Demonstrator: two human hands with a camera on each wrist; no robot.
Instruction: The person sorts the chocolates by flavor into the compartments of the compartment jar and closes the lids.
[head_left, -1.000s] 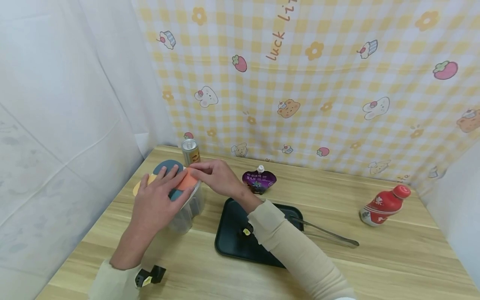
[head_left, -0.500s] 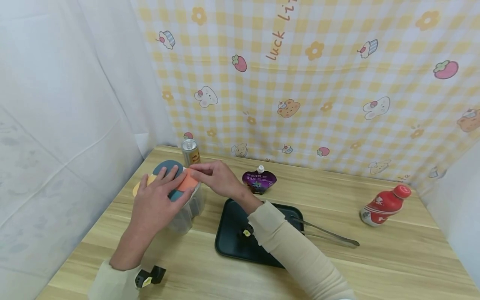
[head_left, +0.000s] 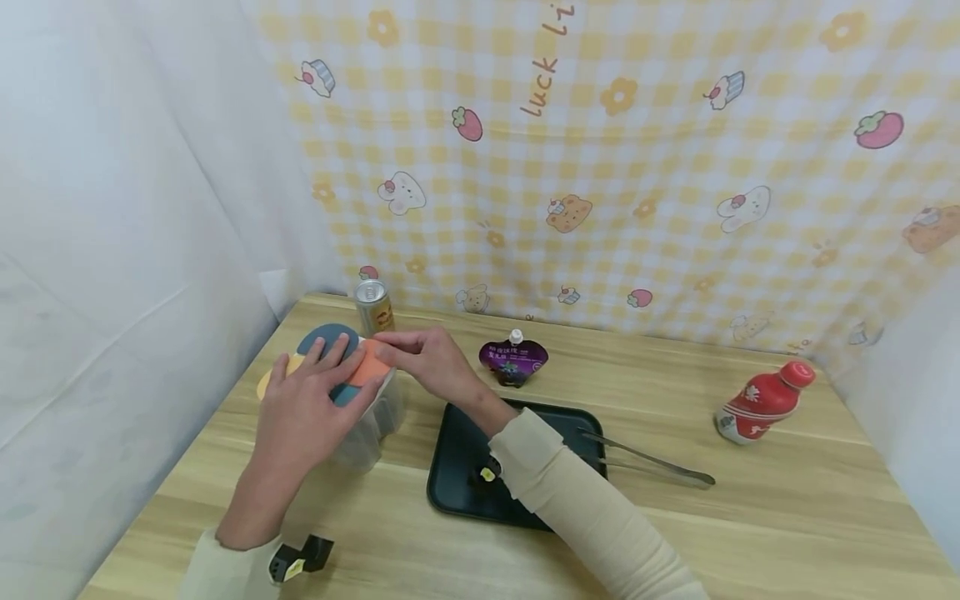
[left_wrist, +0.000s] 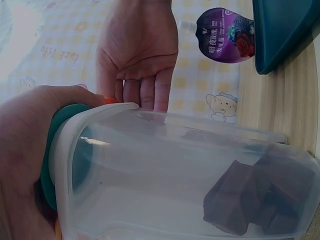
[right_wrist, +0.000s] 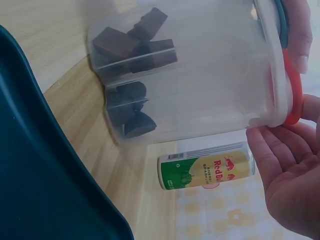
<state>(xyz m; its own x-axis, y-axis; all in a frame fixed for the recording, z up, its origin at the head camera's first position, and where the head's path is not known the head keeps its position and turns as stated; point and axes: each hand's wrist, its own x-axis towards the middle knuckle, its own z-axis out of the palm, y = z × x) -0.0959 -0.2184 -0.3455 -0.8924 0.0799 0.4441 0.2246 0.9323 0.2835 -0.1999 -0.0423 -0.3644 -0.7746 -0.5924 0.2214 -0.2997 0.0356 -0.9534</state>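
A clear plastic storage box (head_left: 360, 446) with compartments stands at the table's left, under a lid of blue, yellow and orange flaps. Dark brown chunks (right_wrist: 115, 44) lie in the bottom of it, seen through the wall in both wrist views. My left hand (head_left: 306, 408) rests on the lid, its fingers spread over the blue flap (head_left: 333, 332) and neighbouring ones. At the box's right rim my right hand (head_left: 442, 364) pinches the orange flap (head_left: 367, 367); the right wrist view has the thumb over the flap and the fingers beneath the rim.
A drink can (head_left: 375, 308) stands behind the box. Right of it are a purple spouted pouch (head_left: 513, 360) and a dark tray (head_left: 457, 483), partly under my right forearm. Metal tongs (head_left: 660, 462) lean over the tray's edge. A red bottle (head_left: 765, 404) stands far right.
The head view has shifted slightly. Both hands keep their places on the lid, and the orange flap shows no clear movement.
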